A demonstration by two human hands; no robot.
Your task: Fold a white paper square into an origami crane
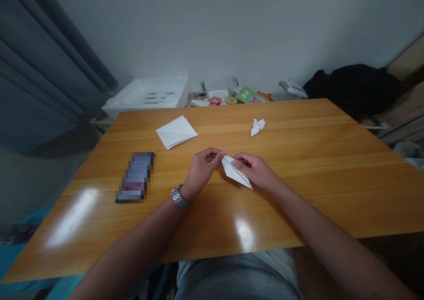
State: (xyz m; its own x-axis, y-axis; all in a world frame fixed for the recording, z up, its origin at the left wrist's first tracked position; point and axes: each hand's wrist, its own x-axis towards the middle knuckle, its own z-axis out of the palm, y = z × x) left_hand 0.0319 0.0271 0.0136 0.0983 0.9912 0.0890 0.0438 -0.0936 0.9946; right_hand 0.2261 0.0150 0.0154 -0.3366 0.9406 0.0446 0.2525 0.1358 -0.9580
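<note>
A narrow folded piece of white paper [236, 172] lies between my two hands above the middle of the wooden table [298, 167]. My left hand [202, 168], with a metal watch on its wrist, pinches the paper's upper tip with curled fingers. My right hand [255, 170] is closed over the paper's right side, fingers pressed on it. A small finished white paper figure [257, 126] stands further back on the table. A stack of white square paper sheets [176, 132] lies at the back left.
A dark phone [135, 177] lies on the table to the left of my hands. Behind the table are a white plastic box [145, 95], small colourful items [232, 98] and a black bag [354, 86]. A grey curtain [39, 70] hangs at left.
</note>
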